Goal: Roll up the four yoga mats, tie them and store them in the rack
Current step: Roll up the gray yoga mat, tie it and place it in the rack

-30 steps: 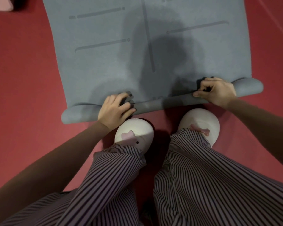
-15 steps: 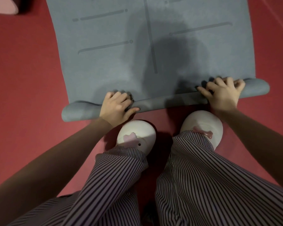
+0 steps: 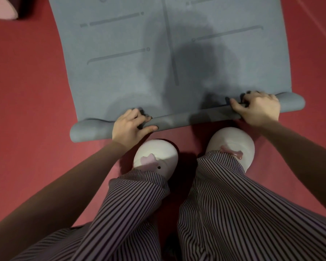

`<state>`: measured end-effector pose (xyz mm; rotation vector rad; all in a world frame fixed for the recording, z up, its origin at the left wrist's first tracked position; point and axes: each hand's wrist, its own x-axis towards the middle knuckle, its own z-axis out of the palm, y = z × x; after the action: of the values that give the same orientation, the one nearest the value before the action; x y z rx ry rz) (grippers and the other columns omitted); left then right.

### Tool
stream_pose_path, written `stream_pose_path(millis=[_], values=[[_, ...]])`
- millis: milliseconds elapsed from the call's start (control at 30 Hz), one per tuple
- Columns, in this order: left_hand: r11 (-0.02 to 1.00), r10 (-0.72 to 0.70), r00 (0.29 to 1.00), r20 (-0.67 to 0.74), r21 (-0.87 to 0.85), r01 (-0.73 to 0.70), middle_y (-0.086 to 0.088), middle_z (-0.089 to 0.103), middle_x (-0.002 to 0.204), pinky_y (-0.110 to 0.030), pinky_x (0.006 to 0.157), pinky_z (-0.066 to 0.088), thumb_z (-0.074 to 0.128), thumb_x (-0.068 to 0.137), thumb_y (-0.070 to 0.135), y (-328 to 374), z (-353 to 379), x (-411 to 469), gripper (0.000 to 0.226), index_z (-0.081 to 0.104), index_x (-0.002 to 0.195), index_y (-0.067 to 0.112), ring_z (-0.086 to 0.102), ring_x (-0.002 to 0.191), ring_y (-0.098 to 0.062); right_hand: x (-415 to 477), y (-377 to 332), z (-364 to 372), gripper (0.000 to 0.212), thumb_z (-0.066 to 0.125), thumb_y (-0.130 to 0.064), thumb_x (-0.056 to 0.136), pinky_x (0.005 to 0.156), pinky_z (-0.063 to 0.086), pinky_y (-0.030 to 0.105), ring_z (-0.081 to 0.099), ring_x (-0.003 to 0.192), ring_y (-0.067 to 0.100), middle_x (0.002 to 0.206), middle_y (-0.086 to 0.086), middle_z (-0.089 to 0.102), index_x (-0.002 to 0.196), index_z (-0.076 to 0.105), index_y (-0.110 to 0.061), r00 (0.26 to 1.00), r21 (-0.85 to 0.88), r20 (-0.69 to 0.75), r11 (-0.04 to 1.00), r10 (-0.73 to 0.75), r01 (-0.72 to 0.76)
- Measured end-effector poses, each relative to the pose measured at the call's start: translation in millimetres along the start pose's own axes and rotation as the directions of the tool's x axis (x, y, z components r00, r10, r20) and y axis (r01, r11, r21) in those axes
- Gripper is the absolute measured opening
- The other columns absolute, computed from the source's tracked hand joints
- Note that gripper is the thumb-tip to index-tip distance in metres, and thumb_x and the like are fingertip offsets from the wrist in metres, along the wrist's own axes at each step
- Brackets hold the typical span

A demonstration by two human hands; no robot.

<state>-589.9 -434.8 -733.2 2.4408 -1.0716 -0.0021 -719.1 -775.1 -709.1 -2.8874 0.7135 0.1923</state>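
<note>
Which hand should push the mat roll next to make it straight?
Probably the left hand: it grips the grey yoga mat roll on the side lying nearer the white slippers; the right hand holds the side farther ahead.

Looks like a yoga studio or some kind of exercise room, honestly. Plain matte red floor (image 3: 26, 91) all around, sports-hall style, with a thin pale line (image 3: 312, 19) across the top-right corner. Grey yoga mat (image 3: 120, 81) laid out on it, printed with alignment lines (image 3: 117, 55), near end rolled up. Soft white slippers (image 3: 156, 153) and loose striped trousers (image 3: 233, 204), so clearly indoors. Bit of a pink thing (image 3: 0, 14) cropped at top left, can't tell what. Could just as well be a home workout room.
</note>
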Motion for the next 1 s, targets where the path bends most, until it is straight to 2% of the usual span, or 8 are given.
stream_pose_path(millis=[100,267,367,433,600,733,900,1000], values=[[1.0,0.021,1.0,-0.014,0.01,-0.021,-0.004,0.056,0.07,-0.025,0.056,0.035,0.056,0.084,0.057,0,-1,-1,0.048,0.075,0.085,0.013,0.045,0.071,-0.014,3,4,-4,0.067,0.029,-0.074,0.076,0.064,0.032,0.03,0.062,0.081,0.034,0.074,0.016,0.065,0.062,0.053,-0.013,0.997,-0.016,0.069,1.0,0.026,-0.025],[0.999,0.029,0.998,0.055,0.031,-0.03,-0.002,0.06,0.075,-0.025,0.063,0.036,0.058,0.081,0.053,1,-4,5,0.04,0.068,0.093,0.016,0.052,0.07,-0.019,9,6,-2,0.056,0.042,-0.067,0.085,0.065,0.032,0.031,0.06,0.081,0.032,0.071,0.006,0.055,0.073,0.049,-0.013,0.994,0.036,0.102,0.998,0.048,-0.052],[0.996,0.086,0.991,0.106,0.018,-0.088,-0.004,0.062,0.081,-0.027,0.065,0.038,0.055,0.083,0.052,-1,-5,9,0.037,0.056,0.1,0.02,0.053,0.073,-0.021,3,9,8,0.061,0.026,-0.065,0.08,0.087,0.031,0.039,0.055,0.096,0.034,0.093,0.016,0.058,0.086,0.053,-0.01,0.999,0.043,0.013,0.998,-0.042,0.041],[0.99,0.132,0.982,0.134,0.033,-0.137,-0.005,0.059,0.081,-0.03,0.063,0.04,0.052,0.087,0.05,-3,-6,11,0.029,0.052,0.099,0.023,0.053,0.072,-0.022,10,10,11,0.065,0.028,-0.062,0.081,0.107,0.014,0.048,0.042,0.114,0.035,0.11,0.021,0.05,0.1,0.054,-0.005,0.998,0.012,0.022,0.998,-0.054,0.054],[0.975,0.178,0.97,0.164,0.102,-0.196,-0.009,0.058,0.082,-0.034,0.059,0.039,0.044,0.089,0.06,-4,-5,8,0.051,0.058,0.085,0.012,0.047,0.073,-0.022,31,11,11,0.055,0.035,-0.056,0.081,0.111,0.006,0.048,0.031,0.124,0.029,0.119,0.018,0.045,0.103,0.053,-0.009,0.991,0.014,0.111,0.998,-0.068,0.067],[0.966,0.196,0.962,0.189,0.133,-0.223,-0.01,0.062,0.09,-0.031,0.067,0.03,0.05,0.081,0.063,-2,-5,6,0.058,0.061,0.086,0.007,0.041,0.079,-0.019,32,11,14,0.042,0.044,-0.048,0.091,0.105,0.014,0.041,0.037,0.118,0.031,0.115,0.018,0.048,0.099,0.056,-0.009,0.994,0.027,0.07,0.996,-0.082,0.081],[0.981,0.191,0.964,0.188,0.003,-0.195,-0.008,0.06,0.081,-0.03,0.064,0.036,0.057,0.083,0.054,-4,-7,16,0.047,0.06,0.081,0.007,0.053,0.071,-0.025,10,14,21,0.04,0.039,-0.03,0.095,0.07,0.024,0.04,0.055,0.07,0.038,0.072,0.019,0.055,0.071,0.055,-0.003,0.94,0.027,-0.256,0.971,-0.225,0.24],[0.992,0.119,0.965,0.233,-0.056,-0.109,-0.006,0.063,0.08,-0.029,0.064,0.039,0.057,0.081,0.054,-4,-11,22,0.045,0.059,0.08,0.009,0.061,0.07,-0.027,5,21,16,0.04,0.041,-0.032,0.092,0.067,0.027,0.04,0.053,0.066,0.038,0.067,0.02,0.052,0.068,0.051,-0.002,0.937,0.09,-0.224,0.952,-0.267,0.293]])
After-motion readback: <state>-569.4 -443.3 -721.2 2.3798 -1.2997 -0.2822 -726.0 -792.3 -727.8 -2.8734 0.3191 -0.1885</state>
